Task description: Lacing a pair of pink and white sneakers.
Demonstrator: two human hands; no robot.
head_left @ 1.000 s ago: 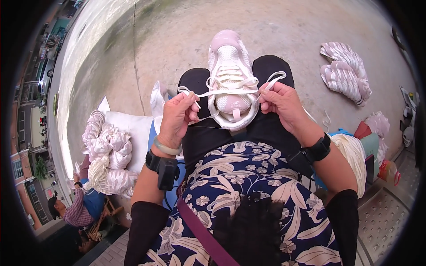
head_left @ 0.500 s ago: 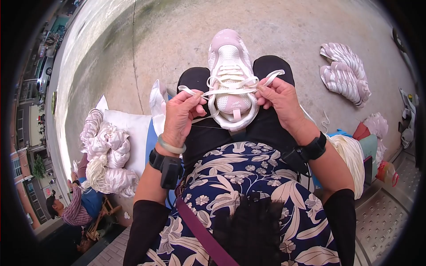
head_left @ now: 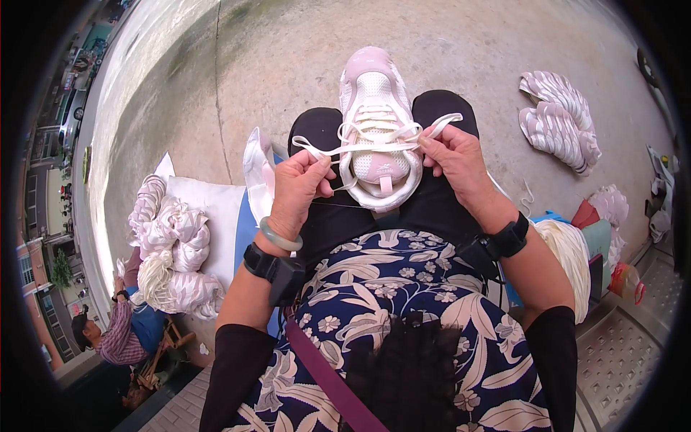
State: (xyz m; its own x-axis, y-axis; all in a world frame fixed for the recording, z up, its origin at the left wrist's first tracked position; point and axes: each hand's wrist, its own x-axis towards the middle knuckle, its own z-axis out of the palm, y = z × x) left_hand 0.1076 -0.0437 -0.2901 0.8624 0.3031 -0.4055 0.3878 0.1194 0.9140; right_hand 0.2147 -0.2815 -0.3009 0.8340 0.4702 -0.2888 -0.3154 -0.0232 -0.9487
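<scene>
A pink and white sneaker point(head_left: 376, 86) rests between my knees, its toe pointing away from me. White shoelace point(head_left: 367, 148) crosses its tongue and runs out to both sides. My left hand point(head_left: 306, 180) pinches the lace left of the shoe collar, with a loop standing up beyond the fingertips. On the right side, my right hand point(head_left: 453, 160) pinches the lace close to the eyelets, and a looped part sticks out above its fingers. The lace stretches nearly straight between the two hands.
Bundled pink and white shoe pieces point(head_left: 180, 230) lie on a white cloth at the left. Two rows of similar pieces point(head_left: 560, 122) sit on the floor at the right. A hank of cream laces point(head_left: 565, 252) hangs by my right forearm. Another person point(head_left: 119, 331) sits at the lower left.
My left hand has shifted slightly, and the loop above it looks longer. My right hand and the sneaker stay almost where they were.
</scene>
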